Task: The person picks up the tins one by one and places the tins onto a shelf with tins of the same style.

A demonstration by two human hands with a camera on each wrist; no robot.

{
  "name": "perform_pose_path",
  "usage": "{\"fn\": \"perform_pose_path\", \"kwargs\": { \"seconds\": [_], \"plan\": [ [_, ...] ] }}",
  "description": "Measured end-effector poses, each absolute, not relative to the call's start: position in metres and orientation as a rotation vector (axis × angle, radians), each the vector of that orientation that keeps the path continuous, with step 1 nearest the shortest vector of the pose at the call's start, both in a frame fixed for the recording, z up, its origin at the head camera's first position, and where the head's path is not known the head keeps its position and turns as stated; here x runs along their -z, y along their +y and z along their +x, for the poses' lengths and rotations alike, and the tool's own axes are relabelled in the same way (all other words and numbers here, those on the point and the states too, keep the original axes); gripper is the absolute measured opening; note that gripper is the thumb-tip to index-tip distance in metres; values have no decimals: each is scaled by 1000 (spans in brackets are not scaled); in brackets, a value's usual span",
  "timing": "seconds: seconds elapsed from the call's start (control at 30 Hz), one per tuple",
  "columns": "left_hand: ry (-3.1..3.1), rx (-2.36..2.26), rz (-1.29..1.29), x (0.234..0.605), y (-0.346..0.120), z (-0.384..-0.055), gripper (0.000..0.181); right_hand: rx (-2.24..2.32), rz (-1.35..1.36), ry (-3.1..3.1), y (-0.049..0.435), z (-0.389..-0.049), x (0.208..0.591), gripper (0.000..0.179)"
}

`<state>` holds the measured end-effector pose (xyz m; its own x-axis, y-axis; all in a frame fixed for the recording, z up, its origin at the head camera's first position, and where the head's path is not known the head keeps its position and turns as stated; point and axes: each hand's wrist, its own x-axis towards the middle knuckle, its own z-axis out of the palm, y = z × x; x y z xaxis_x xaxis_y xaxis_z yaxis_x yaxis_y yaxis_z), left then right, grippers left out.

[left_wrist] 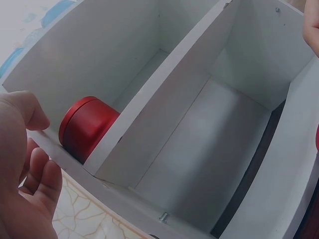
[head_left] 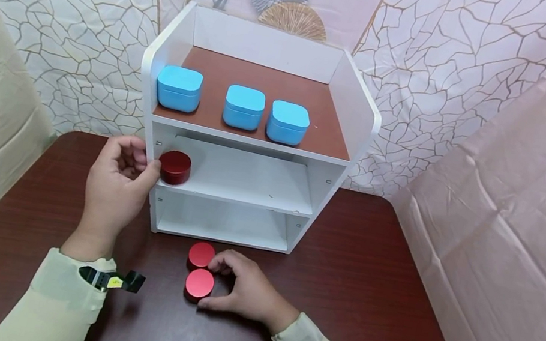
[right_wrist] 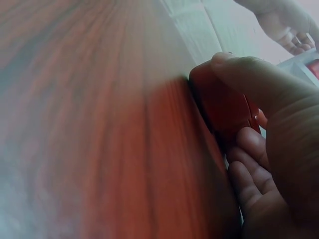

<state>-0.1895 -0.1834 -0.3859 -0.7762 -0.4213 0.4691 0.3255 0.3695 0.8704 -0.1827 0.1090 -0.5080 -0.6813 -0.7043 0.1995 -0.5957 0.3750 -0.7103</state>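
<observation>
Shining red tin [head_left: 200,284], rnd & flat-topped

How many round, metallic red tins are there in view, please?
3: one tin at the left end of the middle shelf in the white cabinet; a nearer tin and a farther tin on the reddish-brown table.

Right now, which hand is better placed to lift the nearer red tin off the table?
Probably the right hand: it curls around the nearer red tin. The left hand is farther off, at the side of the shelf unit, next to another red tin on its middle shelf.
</observation>
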Motion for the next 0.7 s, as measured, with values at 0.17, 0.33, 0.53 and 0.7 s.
{"fn": "perform_pose_path", "kwargs": {
  "seconds": [0.17, 0.33, 0.53, 0.7],
  "plan": [
    [-1983, 1466, 90, 385, -183, -189, 36, 1202, -1196, 2501, 108, -181, 509, 61],
    [-1986, 1466, 91, 386, -183, -189, 36, 1215, -1197, 2511, 108, -179, 510, 60],
    [-1973, 1476, 77, 386, -183, -189, 36, 1203, -1215, 2531, 108, -179, 510, 59],
    [-1976, 1472, 73, 386, -183, -189, 36, 1189, -1208, 2530, 108, -179, 509, 58]
  ]
}}
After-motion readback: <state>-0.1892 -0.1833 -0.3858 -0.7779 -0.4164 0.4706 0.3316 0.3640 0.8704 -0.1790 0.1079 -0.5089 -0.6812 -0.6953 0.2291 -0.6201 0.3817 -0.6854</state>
